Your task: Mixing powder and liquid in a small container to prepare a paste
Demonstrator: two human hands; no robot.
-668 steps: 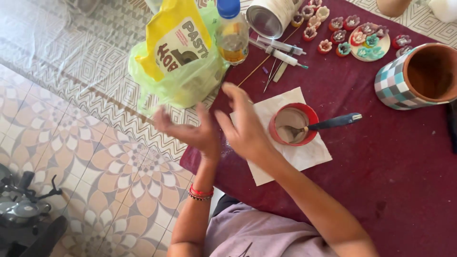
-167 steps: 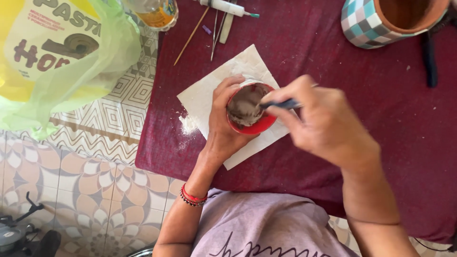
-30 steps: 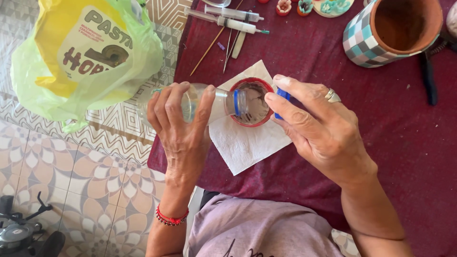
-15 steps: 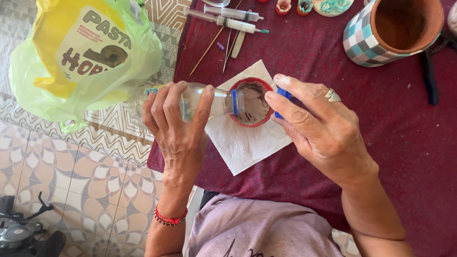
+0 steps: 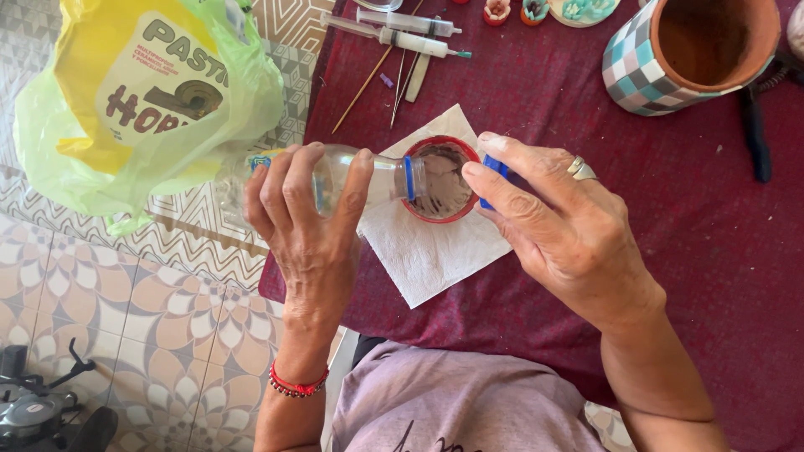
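Left hand point(image 5: 306, 222) wraps the clear bottle point(image 5: 335, 180), tipping it over the red bowl point(image 5: 440, 178); right hand point(image 5: 561, 230) pinches the blue cap point(image 5: 494, 172) beside the bowl—best a slow trickle.

We see bare maroon tablecloth point(image 5: 695, 251) open to the right of the red bowl point(image 5: 441, 180). Syringes point(image 5: 410, 33) and sticks point(image 5: 368, 79) crowd behind it; a yellow-green bag point(image 5: 142, 109) blocks the left.

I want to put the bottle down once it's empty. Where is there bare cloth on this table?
The widest bare cloth lies right of the right hand, below the checkered pot. A narrower strip runs between the napkin and the pot. The top edge is crowded: syringes, sticks, small painted pots.
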